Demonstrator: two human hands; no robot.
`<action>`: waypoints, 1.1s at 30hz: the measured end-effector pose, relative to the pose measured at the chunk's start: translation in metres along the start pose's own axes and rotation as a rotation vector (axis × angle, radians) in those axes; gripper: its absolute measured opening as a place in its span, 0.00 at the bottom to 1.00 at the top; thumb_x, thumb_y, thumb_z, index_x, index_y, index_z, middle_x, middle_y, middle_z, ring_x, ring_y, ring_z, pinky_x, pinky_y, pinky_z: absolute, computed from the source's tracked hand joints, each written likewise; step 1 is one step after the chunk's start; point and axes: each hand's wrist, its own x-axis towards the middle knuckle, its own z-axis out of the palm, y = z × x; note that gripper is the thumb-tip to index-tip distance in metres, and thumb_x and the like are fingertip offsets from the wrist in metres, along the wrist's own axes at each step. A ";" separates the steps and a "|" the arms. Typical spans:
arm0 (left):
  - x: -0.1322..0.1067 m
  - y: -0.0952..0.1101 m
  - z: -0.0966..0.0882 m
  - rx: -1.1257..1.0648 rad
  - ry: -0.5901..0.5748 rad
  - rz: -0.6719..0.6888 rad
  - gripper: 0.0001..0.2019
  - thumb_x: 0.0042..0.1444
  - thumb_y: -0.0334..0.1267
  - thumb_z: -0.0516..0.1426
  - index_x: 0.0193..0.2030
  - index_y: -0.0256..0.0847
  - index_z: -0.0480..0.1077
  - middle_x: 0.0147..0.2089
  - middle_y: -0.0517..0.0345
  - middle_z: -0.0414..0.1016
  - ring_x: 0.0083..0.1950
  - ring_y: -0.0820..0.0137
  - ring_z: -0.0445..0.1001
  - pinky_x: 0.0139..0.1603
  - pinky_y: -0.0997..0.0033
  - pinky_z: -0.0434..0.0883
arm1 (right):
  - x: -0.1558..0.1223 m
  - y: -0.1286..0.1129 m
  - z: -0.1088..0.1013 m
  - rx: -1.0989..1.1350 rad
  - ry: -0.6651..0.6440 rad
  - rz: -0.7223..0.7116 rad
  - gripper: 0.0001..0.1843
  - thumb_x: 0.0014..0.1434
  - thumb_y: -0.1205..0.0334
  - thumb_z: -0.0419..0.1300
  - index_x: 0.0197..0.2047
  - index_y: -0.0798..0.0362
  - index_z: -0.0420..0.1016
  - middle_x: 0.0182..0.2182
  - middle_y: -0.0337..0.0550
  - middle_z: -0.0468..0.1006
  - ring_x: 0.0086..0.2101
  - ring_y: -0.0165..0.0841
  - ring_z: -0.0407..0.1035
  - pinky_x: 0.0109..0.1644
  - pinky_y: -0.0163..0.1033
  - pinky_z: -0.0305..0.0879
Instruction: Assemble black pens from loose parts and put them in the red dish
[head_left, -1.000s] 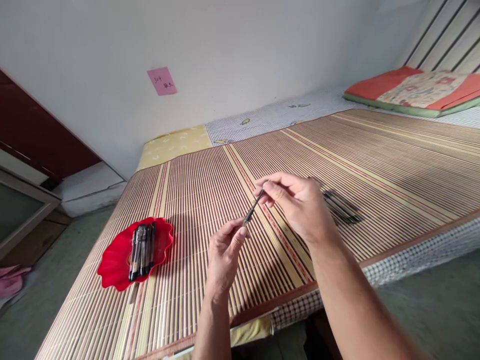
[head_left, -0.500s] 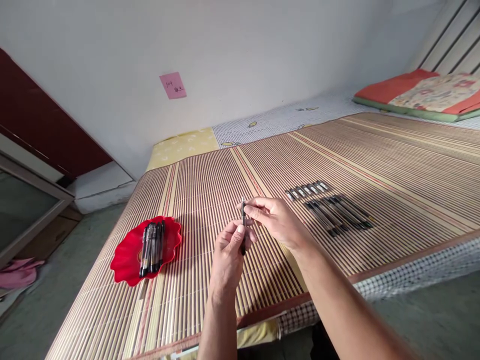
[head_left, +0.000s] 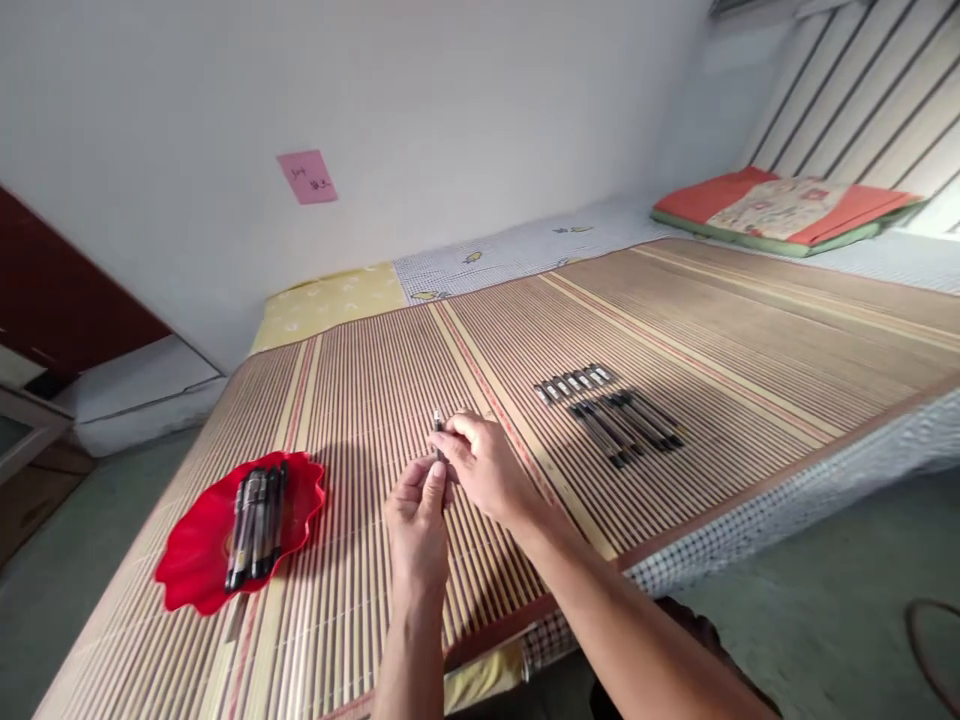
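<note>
Over the bamboo mat I hold a dark pen (head_left: pixel 438 424) nearly upright, its pale tip pointing up. My left hand (head_left: pixel 417 512) is closed around its lower part, thumb pressed on the barrel. My right hand (head_left: pixel 486 468) pinches it higher up, just under the tip. The pen's lower end is hidden by my fingers. To the right lie a row of short pen caps (head_left: pixel 574 382) and, nearer me, a row of capless pens (head_left: pixel 627 428). On the left, several capped pens (head_left: pixel 256 525) rest in a red wavy-edged dish (head_left: pixel 178 562).
The bamboo mat (head_left: pixel 360 400) covers a bed whose front edge (head_left: pixel 712 530) runs close to me. A folded orange and floral quilt (head_left: pixel 780 210) lies at the far right. A pink note (head_left: pixel 307 178) is stuck on the white wall behind.
My view has turned right, so the dish, pens and hands appear further left. Both hands stay on the pen and sit slightly closer together, with its lower end now hidden.
</note>
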 end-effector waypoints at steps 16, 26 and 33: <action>0.004 -0.002 0.000 -0.077 -0.048 -0.126 0.17 0.51 0.48 0.72 0.40 0.37 0.81 0.29 0.59 0.75 0.27 0.77 0.63 0.29 0.77 0.61 | 0.027 0.076 -0.067 -0.953 -0.041 0.473 0.21 0.67 0.77 0.47 0.47 0.61 0.82 0.51 0.60 0.80 0.54 0.45 0.71 0.56 0.46 0.63; 0.000 0.006 0.003 -0.041 -0.084 -0.137 0.16 0.53 0.48 0.70 0.40 0.38 0.79 0.29 0.60 0.75 0.25 0.78 0.61 0.26 0.76 0.61 | 0.019 0.076 -0.068 -0.829 -0.030 0.513 0.23 0.62 0.81 0.48 0.49 0.61 0.81 0.42 0.58 0.84 0.38 0.37 0.78 0.38 0.37 0.68; 0.000 0.006 0.003 -0.032 -0.086 -0.139 0.15 0.53 0.47 0.70 0.40 0.38 0.78 0.27 0.61 0.74 0.24 0.78 0.60 0.26 0.76 0.59 | 0.017 0.063 -0.068 -0.290 0.014 0.278 0.07 0.59 0.69 0.60 0.40 0.57 0.79 0.33 0.46 0.82 0.35 0.35 0.77 0.40 0.36 0.70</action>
